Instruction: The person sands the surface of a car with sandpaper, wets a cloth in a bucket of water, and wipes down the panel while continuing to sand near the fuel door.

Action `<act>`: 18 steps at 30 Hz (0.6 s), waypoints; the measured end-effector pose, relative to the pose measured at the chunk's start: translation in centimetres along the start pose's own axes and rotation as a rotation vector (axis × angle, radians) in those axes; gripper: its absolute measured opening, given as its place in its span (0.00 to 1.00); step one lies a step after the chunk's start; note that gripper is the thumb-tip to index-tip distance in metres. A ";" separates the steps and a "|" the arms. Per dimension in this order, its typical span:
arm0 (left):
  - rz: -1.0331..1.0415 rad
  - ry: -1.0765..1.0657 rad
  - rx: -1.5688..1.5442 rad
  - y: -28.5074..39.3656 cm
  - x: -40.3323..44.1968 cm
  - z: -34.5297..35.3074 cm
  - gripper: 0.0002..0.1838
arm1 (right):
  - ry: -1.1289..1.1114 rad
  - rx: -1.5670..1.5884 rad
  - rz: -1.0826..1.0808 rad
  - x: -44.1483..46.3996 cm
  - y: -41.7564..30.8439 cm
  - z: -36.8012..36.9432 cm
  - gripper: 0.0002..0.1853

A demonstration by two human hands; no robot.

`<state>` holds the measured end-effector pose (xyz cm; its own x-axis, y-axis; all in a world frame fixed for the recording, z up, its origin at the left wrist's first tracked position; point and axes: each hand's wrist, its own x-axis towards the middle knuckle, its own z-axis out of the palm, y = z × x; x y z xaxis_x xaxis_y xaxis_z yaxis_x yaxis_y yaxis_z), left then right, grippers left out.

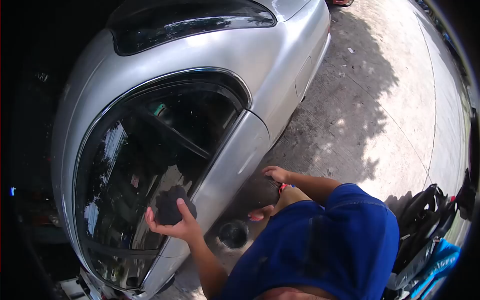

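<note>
In the head view, my left hand (182, 226) is closed around a dark grey bunched cloth (175, 202), with the thumb across its front. The cloth is at the dark side window (135, 175) of a silver car (240, 145); I cannot tell whether it touches the glass. My right hand (276, 174) hangs beside the car's lower side, its fingers loosely bent and apart, with nothing visible in it.
A dark round bucket (233, 234) stands on the ground between the car and my feet (261, 213). Concrete pavement (400, 90) stretches to the right, partly shaded. Dark items and a blue bag (440, 265) are behind me at lower right.
</note>
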<state>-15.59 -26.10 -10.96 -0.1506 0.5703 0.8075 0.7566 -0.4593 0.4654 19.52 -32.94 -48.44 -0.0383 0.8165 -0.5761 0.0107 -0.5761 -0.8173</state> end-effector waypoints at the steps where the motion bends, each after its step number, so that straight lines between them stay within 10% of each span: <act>1: 0.101 0.012 -0.082 2.5 3.0 3.6 0.40 | 0.079 0.056 -0.008 -1.2 -0.3 -2.3 0.24; 9: 1.221 -0.528 0.399 18.4 12.6 35.2 0.26 | 0.436 0.414 0.051 -9.9 0.0 -12.9 0.29; 18: 1.575 -0.900 0.177 24.9 7.6 51.0 0.22 | 0.881 0.754 -0.100 -5.2 -3.1 -17.6 0.28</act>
<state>34.54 1.54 -11.65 0.9946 -0.0949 -0.0415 -0.1022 -0.8360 -0.5391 37.27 -34.72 -43.17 0.7058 0.4320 -0.5615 -0.5615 -0.1423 -0.8152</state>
